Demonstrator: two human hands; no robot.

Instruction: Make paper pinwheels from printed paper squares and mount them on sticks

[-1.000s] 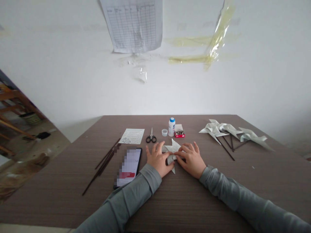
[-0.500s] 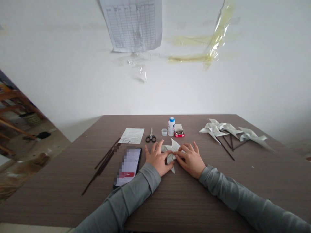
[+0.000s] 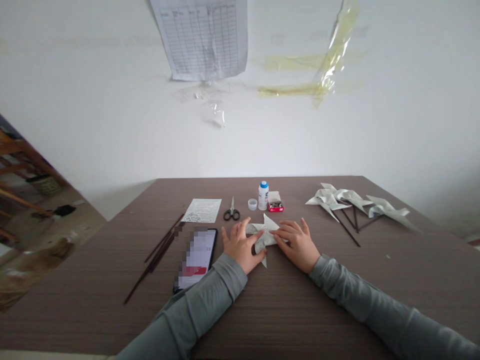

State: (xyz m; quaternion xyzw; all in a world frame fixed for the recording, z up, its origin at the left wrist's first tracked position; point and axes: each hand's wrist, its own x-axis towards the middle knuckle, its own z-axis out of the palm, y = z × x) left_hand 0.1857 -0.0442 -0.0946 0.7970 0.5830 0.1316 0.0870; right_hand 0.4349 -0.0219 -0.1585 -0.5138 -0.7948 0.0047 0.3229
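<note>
Where the paper sits: a folded paper pinwheel (image 3: 265, 234) lies flat around the middle of the tabletop (image 3: 288, 320), nearer the front edge than the far edge, with its points sticking out past the fingers.

Left hand (image 3: 240, 247): fingers spread, thumb side against the near-left part of the paper; a grey-green sleeve (image 3: 202, 295) covers the forearm.

Right hand (image 3: 295, 245): fingers lie together, their tips over the right part of the paper; a matching sleeve (image 3: 356, 295) runs toward the right edge of the view.

Grips: both hands are partly open and touch the paper from opposite sides; whether either one has pinched it, I cannot tell from this angle.

Beside the left hand: a smartphone (image 3: 195, 259), its screen blurred, lies just left of it, with a bundle of dark sticks (image 3: 161, 255) further left.

Toward the far edge: a printed sheet (image 3: 202, 210), scissors (image 3: 231, 211), a small cup (image 3: 252, 204), a white bottle with a blue cap (image 3: 263, 195) and a small red box (image 3: 275, 203) stand in a row.

Far-right corner: finished paper pinwheels on dark sticks (image 3: 356, 207) lie on the tabletop.

Wall: a ruled chart (image 3: 200, 37) and strips of clear tape (image 3: 326, 65) hang above.
</note>
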